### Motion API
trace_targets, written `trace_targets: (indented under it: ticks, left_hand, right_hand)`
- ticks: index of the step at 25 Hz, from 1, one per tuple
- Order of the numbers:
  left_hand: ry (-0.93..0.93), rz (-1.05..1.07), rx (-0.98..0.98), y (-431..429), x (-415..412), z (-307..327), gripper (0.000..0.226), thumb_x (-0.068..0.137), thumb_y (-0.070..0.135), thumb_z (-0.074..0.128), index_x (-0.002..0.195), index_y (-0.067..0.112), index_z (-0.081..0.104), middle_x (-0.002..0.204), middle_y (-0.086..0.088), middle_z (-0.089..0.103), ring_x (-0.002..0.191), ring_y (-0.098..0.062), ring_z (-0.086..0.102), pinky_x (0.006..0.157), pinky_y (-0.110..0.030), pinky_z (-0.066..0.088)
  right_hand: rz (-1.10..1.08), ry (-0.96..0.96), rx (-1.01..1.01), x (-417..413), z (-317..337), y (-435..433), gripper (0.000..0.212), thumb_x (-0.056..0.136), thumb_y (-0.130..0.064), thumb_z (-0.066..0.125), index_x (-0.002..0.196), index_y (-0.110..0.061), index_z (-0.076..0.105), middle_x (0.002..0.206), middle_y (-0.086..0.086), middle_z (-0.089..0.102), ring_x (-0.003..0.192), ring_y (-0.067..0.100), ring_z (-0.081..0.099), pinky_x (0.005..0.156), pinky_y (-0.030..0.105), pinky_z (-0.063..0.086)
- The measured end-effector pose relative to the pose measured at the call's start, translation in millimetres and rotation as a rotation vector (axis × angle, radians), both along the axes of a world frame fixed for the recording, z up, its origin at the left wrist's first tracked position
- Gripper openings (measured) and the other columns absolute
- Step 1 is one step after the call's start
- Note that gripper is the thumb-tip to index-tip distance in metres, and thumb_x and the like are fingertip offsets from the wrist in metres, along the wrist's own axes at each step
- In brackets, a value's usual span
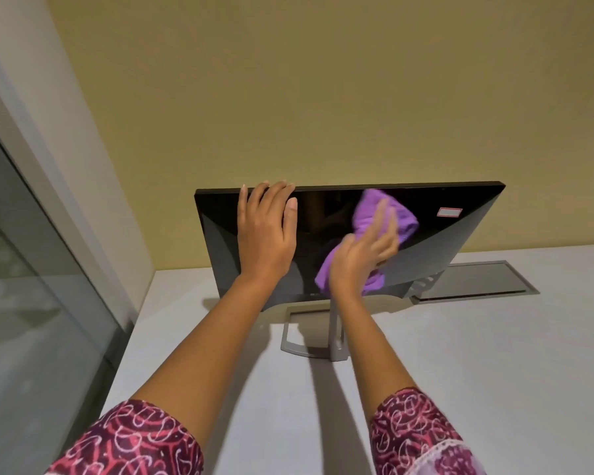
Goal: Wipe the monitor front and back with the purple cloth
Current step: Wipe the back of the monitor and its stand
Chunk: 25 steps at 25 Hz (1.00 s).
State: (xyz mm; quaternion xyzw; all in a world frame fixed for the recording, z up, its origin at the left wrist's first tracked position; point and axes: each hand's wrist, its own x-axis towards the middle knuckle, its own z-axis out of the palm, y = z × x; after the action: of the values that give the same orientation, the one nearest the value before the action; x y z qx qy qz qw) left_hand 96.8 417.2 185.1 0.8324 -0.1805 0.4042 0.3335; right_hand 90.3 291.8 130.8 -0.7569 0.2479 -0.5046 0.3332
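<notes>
A black monitor (460, 231) stands on a silver frame stand (309, 337) with its dark screen facing me. My left hand (268, 231) grips the monitor's top edge near the left corner, fingers curled over it and thumb on the screen. My right hand (364, 258) presses the purple cloth (371, 207) flat against the middle of the screen; the hand is blurred. Part of the cloth hangs below the palm. A small white sticker (450, 212) sits near the screen's upper right corner.
The monitor rests on a pale grey desk (477, 365) against a yellow wall (323, 97). A grey cable hatch (477, 279) lies in the desk behind the monitor's right side. A glass partition (24, 269) borders the desk on the left.
</notes>
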Motion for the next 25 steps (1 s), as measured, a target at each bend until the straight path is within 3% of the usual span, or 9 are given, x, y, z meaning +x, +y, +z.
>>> trace_targets:
  ticks: [3,5,7,10,12,14,18,20,25]
  left_hand:
    - [-0.018,0.016,-0.046,-3.5,1.5,1.0,0.043,0.099,0.031,0.028,0.112,0.013,0.064,0.116,-0.001,0.064,0.117,-0.020,0.052,0.115,-0.034,0.015]
    - [-0.039,0.039,-0.039,-5.4,1.0,1.5,0.041,0.099,0.030,0.028,0.109,0.014,0.065,0.112,0.000,0.065,0.113,-0.018,0.053,0.114,-0.035,0.018]
    - [-0.050,0.049,-0.057,-6.4,1.2,1.2,0.039,0.099,0.029,0.030,0.107,0.014,0.065,0.110,0.001,0.064,0.110,-0.017,0.052,0.115,-0.035,0.017]
    - [-0.046,0.038,-0.091,-9.9,2.2,0.9,0.037,0.099,0.030,0.032,0.106,0.014,0.065,0.108,0.001,0.064,0.109,-0.016,0.052,0.116,-0.037,0.016]
    - [-0.047,0.026,-0.106,-10.6,3.7,-0.6,0.036,0.099,0.030,0.033,0.105,0.013,0.064,0.107,0.000,0.064,0.109,-0.016,0.052,0.117,-0.038,0.014]
    - [-0.052,0.030,-0.117,-11.1,5.1,-0.9,0.035,0.099,0.029,0.035,0.105,0.012,0.064,0.107,-0.001,0.064,0.108,-0.016,0.052,0.117,-0.039,0.013]
    - [-0.051,0.077,-0.115,-15.4,5.3,-1.5,0.033,0.098,0.028,0.036,0.103,0.012,0.064,0.106,-0.002,0.064,0.108,-0.017,0.053,0.117,-0.040,0.015]
    - [-0.052,0.095,-0.128,-17.9,3.4,-0.8,0.033,0.099,0.028,0.036,0.101,0.011,0.065,0.105,-0.002,0.064,0.107,-0.017,0.053,0.117,-0.040,0.016]
    - [-0.046,0.107,-0.133,-18.7,0.8,-1.0,0.033,0.099,0.028,0.036,0.100,0.011,0.064,0.104,-0.001,0.064,0.107,-0.016,0.053,0.117,-0.040,0.015]
  right_hand:
    - [0.278,0.138,-0.576,-16.1,-45.6,27.5,0.082,0.075,-0.005,0.066,0.142,-0.030,0.025,0.146,0.003,0.023,0.128,0.028,0.026,0.099,0.046,0.037]
    - [0.288,0.151,-0.811,-17.5,-59.3,9.2,0.083,0.072,-0.007,0.072,0.140,-0.029,0.030,0.144,0.002,0.029,0.122,0.028,0.034,0.093,0.044,0.044]
    - [0.159,0.154,-0.724,-16.6,-56.3,-14.5,0.081,0.070,-0.006,0.073,0.137,-0.027,0.034,0.141,0.003,0.032,0.122,0.029,0.036,0.091,0.046,0.046]
    - [-0.128,0.100,-0.198,-9.5,-37.6,-42.5,0.075,0.075,0.003,0.066,0.136,-0.024,0.033,0.141,0.010,0.041,0.123,0.036,0.042,0.090,0.053,0.047]
    - [-0.187,0.095,-0.051,-6.4,-30.4,-40.3,0.072,0.077,0.005,0.062,0.138,-0.023,0.035,0.140,0.012,0.045,0.121,0.038,0.046,0.088,0.053,0.049]
    - [-0.115,0.135,-0.148,-10.1,-36.3,-23.9,0.075,0.074,0.003,0.066,0.139,-0.022,0.036,0.142,0.010,0.042,0.120,0.036,0.047,0.087,0.050,0.049]
    - [0.163,0.253,-0.644,-31.5,-64.0,-13.0,0.089,0.062,-0.008,0.081,0.138,-0.020,0.036,0.140,0.006,0.035,0.120,0.030,0.040,0.084,0.043,0.052]
    - [0.158,0.277,-0.715,-32.4,-63.4,-34.8,0.091,0.061,-0.007,0.080,0.138,-0.021,0.034,0.141,0.007,0.037,0.120,0.029,0.038,0.084,0.044,0.051]
    - [-0.155,0.213,-0.048,-19.8,-37.2,-59.4,0.080,0.075,0.003,0.067,0.140,-0.021,0.026,0.140,0.015,0.046,0.118,0.039,0.050,0.083,0.052,0.051]
